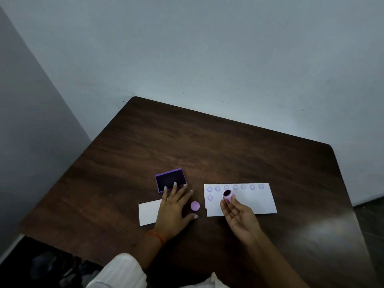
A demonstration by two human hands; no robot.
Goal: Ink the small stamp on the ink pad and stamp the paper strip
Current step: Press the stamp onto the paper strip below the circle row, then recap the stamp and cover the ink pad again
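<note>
On the dark wooden desk (228, 152), the right hand (239, 215) holds the small stamp (227, 194), a lilac cylinder, pinched between fingertips and thumb, with its dark inked face tilted up toward the camera. The stamp hovers over the paper strip (253, 201), which lies flat and carries a row of seven faint round purple prints along its far edge and one more print below the leftmost. The left hand (173, 206) lies flat on the desk with fingers spread wide, gripping nothing, its fingertips touching the near edge of the open purple ink pad (169, 179). A round lilac cap (195, 206) sits between the hands. A second white paper (148, 212) lies partly under the left hand.
</note>
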